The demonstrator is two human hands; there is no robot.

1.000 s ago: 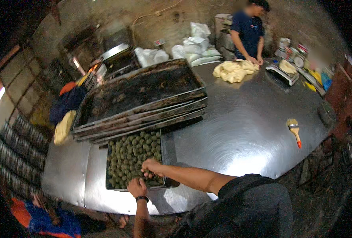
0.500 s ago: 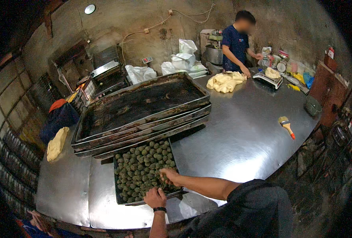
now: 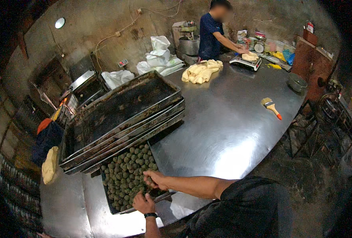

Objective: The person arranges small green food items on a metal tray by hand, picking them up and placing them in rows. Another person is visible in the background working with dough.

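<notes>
A dark tray (image 3: 111, 207) filled with small round dark-green balls (image 3: 126, 174) sits at the near side of the steel table. My right hand (image 3: 155, 179) is over the tray's right part, its fingers curled in; what they hold, if anything, is hidden. Beside it, my left hand (image 3: 143, 203), with a black band on the wrist, is at the tray's near edge. Its thumb and fingers are a little apart, and nothing shows between them. Near both hands, some of the green filling looks loose and crumbly.
Stacked blackened baking trays (image 3: 120, 115) stand just behind the ball tray. Pale dough lies in a large lump (image 3: 201, 72) and a smaller piece (image 3: 49, 166) at the left edge. A brush (image 3: 272, 108) rests at right. Across the table, a co-worker (image 3: 212, 33) handles dough on a scale (image 3: 245, 62).
The view has shifted, moving the scene left in the picture. My left hand's fingers have parted slightly; my right hand stays over the balls. The co-worker's hands have moved to the dough on the scale.
</notes>
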